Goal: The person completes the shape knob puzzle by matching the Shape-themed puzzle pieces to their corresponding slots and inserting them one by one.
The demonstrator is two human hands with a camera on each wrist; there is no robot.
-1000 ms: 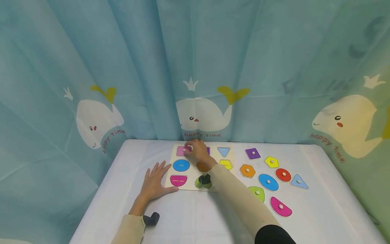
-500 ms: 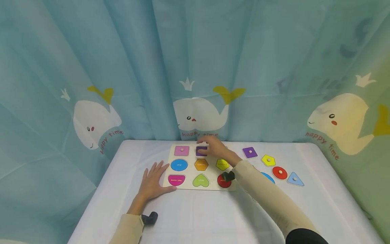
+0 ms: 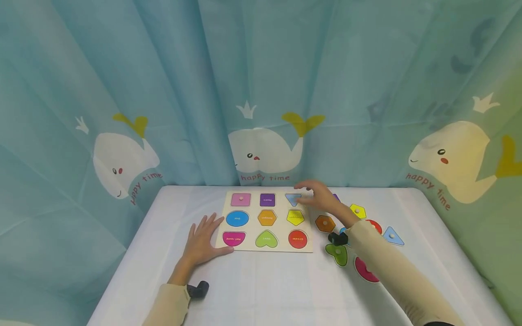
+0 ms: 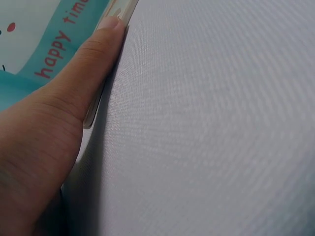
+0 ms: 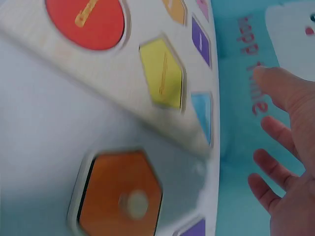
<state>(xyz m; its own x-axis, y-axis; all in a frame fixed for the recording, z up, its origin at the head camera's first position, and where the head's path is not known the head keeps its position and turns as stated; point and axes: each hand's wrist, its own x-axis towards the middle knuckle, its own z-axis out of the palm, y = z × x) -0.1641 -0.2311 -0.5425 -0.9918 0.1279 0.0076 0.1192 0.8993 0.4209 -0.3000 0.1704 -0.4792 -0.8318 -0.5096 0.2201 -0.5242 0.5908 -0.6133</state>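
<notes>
A puzzle board (image 3: 252,228) with several coloured shape recesses lies on the table. A pink rectangle piece (image 3: 236,199) with a small knob fills its far left recess; the other recesses show printed shapes. My left hand (image 3: 200,244) rests at the board's left side, fingers spread, and its thumb (image 4: 91,64) lies along the near edge. Above the blue triangle recess (image 3: 292,198) at the far right corner is my right hand (image 3: 322,198). In the right wrist view its fingers (image 5: 278,164) are loosely bent with nothing between them. The orange hexagon piece (image 5: 113,191) lies below it.
Knobbed pieces lie right of the board: a green heart (image 3: 341,259), a yellow pentagon (image 3: 359,208), a light blue triangle (image 3: 392,241) and a half circle (image 3: 364,271). The right sleeve (image 3: 391,262) partly covers others. A whale-print curtain (image 3: 265,149) hangs behind the table.
My right hand has left the pink rectangle piece in its recess and moved right across the board's far row to the triangle recess. My left hand has stayed at the board's edge.
</notes>
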